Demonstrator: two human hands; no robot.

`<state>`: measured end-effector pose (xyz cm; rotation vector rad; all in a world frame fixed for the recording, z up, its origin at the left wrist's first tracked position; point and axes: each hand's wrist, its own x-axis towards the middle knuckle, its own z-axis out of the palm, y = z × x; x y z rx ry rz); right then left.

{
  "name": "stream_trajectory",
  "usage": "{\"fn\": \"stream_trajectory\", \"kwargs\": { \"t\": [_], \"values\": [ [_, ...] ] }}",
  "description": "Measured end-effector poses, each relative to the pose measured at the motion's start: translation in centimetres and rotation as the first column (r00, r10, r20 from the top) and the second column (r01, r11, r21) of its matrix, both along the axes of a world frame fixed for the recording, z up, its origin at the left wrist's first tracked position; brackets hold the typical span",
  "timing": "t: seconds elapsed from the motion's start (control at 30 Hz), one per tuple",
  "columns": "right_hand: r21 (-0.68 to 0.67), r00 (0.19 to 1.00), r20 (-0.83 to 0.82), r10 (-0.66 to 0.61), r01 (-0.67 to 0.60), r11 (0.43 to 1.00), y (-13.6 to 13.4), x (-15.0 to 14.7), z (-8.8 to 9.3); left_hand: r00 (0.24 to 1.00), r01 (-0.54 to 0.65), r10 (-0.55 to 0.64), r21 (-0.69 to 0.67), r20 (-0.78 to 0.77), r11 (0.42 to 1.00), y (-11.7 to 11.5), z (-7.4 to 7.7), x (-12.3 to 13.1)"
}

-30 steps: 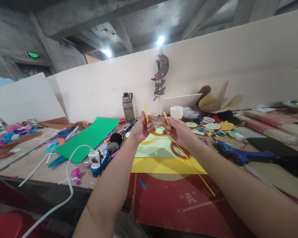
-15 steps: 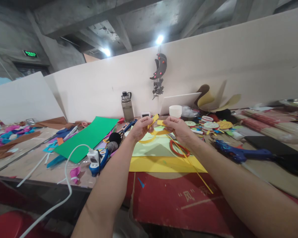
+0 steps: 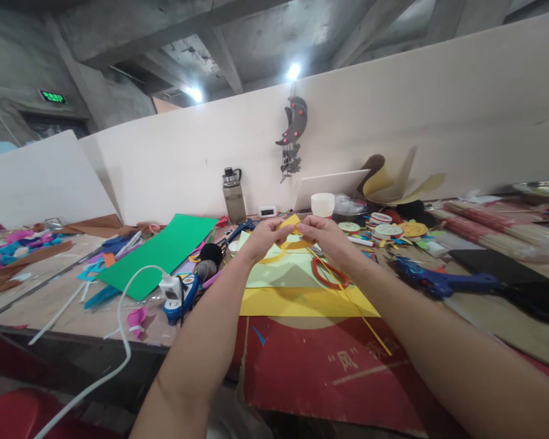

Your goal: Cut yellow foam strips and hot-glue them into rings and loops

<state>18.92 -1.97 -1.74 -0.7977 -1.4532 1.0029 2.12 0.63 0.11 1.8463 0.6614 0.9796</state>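
A yellow strip [image 3: 292, 220] is pinched by both hands above the work sheets, its ends brought together between the fingertips and its length curving below in a loop. My left hand [image 3: 264, 238] is closed on one end, and my right hand [image 3: 321, 234] on the other. The fingers partly cover the join. Beneath them lie a pale green sheet [image 3: 274, 275] and a yellow sheet [image 3: 297, 303]. A red loop-shaped thing [image 3: 330, 273] rests below my right hand, and a thin yellow strip [image 3: 369, 326] crosses the sheets toward the table's front.
On the left are a green sheet [image 3: 160, 256], a blue power strip [image 3: 183, 299] with a white cable, and a black yarn ball [image 3: 211, 253]. A blue glue gun [image 3: 443, 281] lies right. Behind stand a bottle [image 3: 233, 195] and white cups [image 3: 322, 205].
The two ends of the yellow strip, apart before, have come together as my hands moved toward each other. Both hands still grip it.
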Motion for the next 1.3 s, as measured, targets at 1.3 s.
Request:
{"fn": "stream_trajectory", "kwargs": {
  "t": [1.3],
  "values": [
    [0.249, 0.979, -0.137, -0.152, 0.183, 0.951, -0.6, -0.3, 0.7, 0.806, 0.037, 0.149, -0.299, 0.572, 0.953, 1.0, -0.8, 0.6]
  ]
}}
